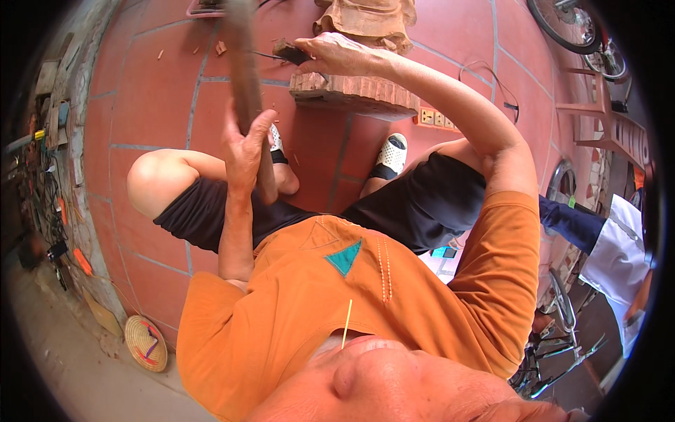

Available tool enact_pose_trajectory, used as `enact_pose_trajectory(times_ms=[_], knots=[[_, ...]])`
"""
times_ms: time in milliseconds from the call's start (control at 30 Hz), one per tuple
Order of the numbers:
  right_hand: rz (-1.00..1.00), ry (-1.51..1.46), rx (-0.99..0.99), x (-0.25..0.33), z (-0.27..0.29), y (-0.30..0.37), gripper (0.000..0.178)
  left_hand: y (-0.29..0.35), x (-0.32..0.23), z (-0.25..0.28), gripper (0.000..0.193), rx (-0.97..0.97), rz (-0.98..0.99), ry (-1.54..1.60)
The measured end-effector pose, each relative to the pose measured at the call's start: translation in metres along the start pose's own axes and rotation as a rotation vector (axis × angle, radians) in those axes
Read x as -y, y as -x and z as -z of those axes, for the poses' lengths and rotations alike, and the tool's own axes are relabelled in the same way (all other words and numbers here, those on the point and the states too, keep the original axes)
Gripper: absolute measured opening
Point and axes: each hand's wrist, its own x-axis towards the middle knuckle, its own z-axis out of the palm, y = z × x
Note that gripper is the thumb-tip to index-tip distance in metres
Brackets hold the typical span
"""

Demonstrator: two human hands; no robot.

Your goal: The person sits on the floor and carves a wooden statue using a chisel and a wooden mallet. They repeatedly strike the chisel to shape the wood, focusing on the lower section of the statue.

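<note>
My left hand is closed round a long wooden mallet, held upright; its far part is smeared by motion. To the right, my right hand grips a chisel-like tool with a dark, worn end. This hand sits over the ridged edge of a thick wooden base. Behind it, a pale carved wooden figure runs up to the top edge, partly cut off. Where the tool's tip meets the wood is hidden by my hand.
Wood chips lie on the red tiles. A power strip sits right of the base, near a dark cable. My knees are spread on both sides. A red chair, bicycles and another person in a white garment are at right.
</note>
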Motion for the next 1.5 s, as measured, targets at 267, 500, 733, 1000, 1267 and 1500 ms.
enact_pose_trajectory(times_ms=[267, 500, 733, 1000, 1267, 1500], knots=[[-0.056, 0.099, 0.136, 0.010, 0.008, -0.003, 0.050, -0.001, 0.006, 0.007, 0.047, -0.041, -0.066, 0.182], [-0.030, 0.158, 0.056, 0.005, 0.008, -0.006, 0.044, -0.014, 0.003, -0.003, 0.039, 0.036, -0.010, -0.254], [-0.089, 0.081, 0.027, -0.002, 0.022, 0.004, 0.047, -0.010, 0.011, 0.009, 0.038, 0.010, 0.031, 0.145], [-0.267, 0.025, -0.050, 0.010, 0.046, 0.020, 0.041, -0.009, 0.001, 0.008, 0.040, -0.012, 0.027, 0.204], [-0.219, -0.010, 0.002, -0.001, 0.027, 0.010, 0.056, -0.006, -0.015, -0.005, 0.043, 0.046, -0.004, 0.131], [-0.160, 0.026, 0.023, 0.002, 0.022, 0.000, 0.049, -0.010, -0.017, -0.009, 0.041, -0.035, -0.143, 0.128]])
